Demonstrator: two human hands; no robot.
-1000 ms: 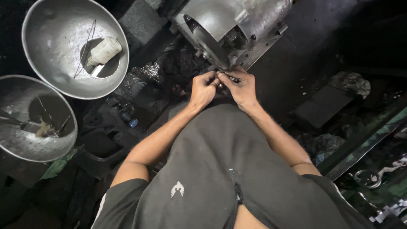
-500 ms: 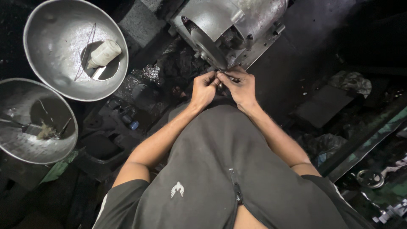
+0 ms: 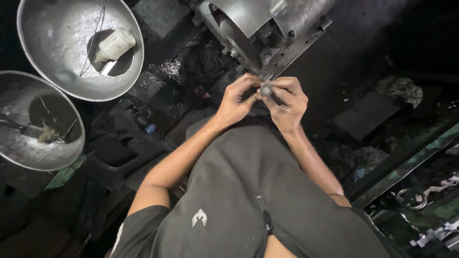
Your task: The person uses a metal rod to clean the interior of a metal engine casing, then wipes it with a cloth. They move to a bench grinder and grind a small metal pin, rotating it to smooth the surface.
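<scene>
A: What's nearest?

B: Both hands meet at a small metal piece [image 3: 266, 89]. The left hand [image 3: 237, 101] and right hand [image 3: 287, 102] pinch it, fingers pressed together round it, its round end showing between them.

A: How far along?

B: Midway, I'd judge: the piece sits just at the grinding wheel [image 3: 240, 45]; whether they touch, I can't tell.

A: Beyond?

B: Two steel bowls [image 3: 57, 71], one holding a white bottle [image 3: 114, 44].
</scene>
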